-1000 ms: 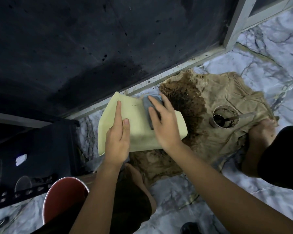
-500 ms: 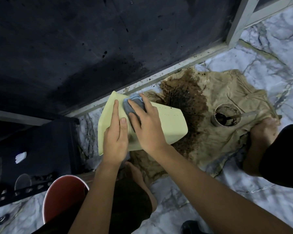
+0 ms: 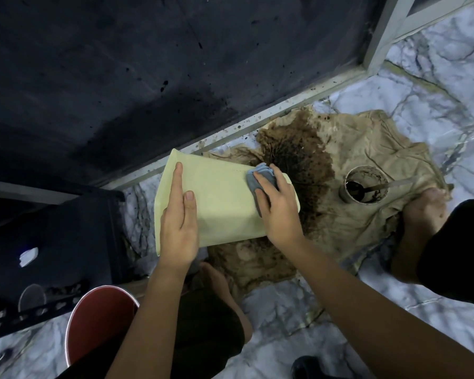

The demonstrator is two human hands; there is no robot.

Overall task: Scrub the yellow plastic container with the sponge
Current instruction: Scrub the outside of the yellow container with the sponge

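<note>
Currently we are working on the yellow plastic container (image 3: 219,203), which is lying on its side over the near-left edge of the stained brown cloth (image 3: 353,170), its base end pointing toward the dark stain. Our left hand (image 3: 179,228) is resting flat on the container's upper wall, fingers straight and together, pinning it down. Our right hand (image 3: 278,212) is pressing the grey-blue sponge (image 3: 257,177) against the wall at the base end, on the side toward the cloth's stain; fingers lie over the sponge, lightly curled round it.

Handling judgement: the container looks thin-walled and light, likely to slide or flex under scrubbing pressure, and slippery if wet. We are bracing best near a corner or edge, where the walls are stiffest. The sponge looks soft and is compressing easily.

Right of the container, on the cloth, a small round tin (image 3: 364,184) of dark liquid is standing with a utensil in it.
</note>
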